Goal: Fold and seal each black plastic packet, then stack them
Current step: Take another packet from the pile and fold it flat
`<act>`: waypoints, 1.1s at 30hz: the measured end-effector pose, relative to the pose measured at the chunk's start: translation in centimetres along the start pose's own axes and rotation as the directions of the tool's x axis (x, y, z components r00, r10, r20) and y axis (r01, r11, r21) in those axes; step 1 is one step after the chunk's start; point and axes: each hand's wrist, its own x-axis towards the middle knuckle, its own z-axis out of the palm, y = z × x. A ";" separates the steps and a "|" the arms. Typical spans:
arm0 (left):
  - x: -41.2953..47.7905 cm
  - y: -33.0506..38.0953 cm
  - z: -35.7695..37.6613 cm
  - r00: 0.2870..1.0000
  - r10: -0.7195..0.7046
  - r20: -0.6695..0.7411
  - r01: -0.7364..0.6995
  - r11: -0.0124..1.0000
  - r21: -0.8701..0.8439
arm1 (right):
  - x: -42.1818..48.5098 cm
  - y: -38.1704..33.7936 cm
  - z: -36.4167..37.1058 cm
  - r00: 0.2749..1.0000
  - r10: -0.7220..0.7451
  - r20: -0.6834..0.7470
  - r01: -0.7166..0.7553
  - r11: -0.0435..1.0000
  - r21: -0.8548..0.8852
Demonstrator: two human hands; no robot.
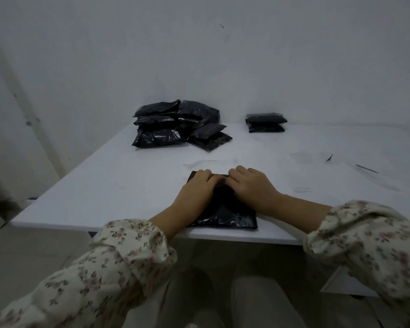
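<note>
A: Head view. Where is the work?

B: Black packet [225, 216] flat on the white tabletop [100, 183], its near edge just at the tabletop's near edge. Left hand [194, 191] and right hand [250, 184] lie side by side on it, knuckles almost touching, fingers of both curled down over the packet's far end and gripping it.

A: Room to move?

B: Bare tabletop to the left of the packet. Beyond the hands, a clear film strip [206, 163] lies just past the fingertips, then an open stretch.

A: What stands farther back?

B: Loose pile of black packets [175, 125] at far left-centre, against the wall [223, 55]. Well apart to its right, a small stack of two packets [265, 123], also at the wall. On the right side, clear plastic scraps [374, 179] and a thin dark sliver [366, 168]. Floral sleeves [128, 247] cover both forearms.
</note>
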 end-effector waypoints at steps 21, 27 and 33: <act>0.6 -2.2 1.0 0.978 -0.187 -0.088 0.172 0.973 -0.157 | 0.9 -0.8 -0.7 0.911 0.207 0.356 -0.324 0.894 0.309; 2.7 -4.4 1.5 0.888 -0.439 -0.136 0.351 0.839 -0.416 | 1.7 0.2 0.6 0.953 0.077 0.291 -0.129 0.978 0.163; 5.6 -7.2 2.3 0.918 -0.392 -0.066 0.393 0.919 0.012 | 3.5 0.0 0.7 0.812 0.248 0.528 -0.433 0.863 0.260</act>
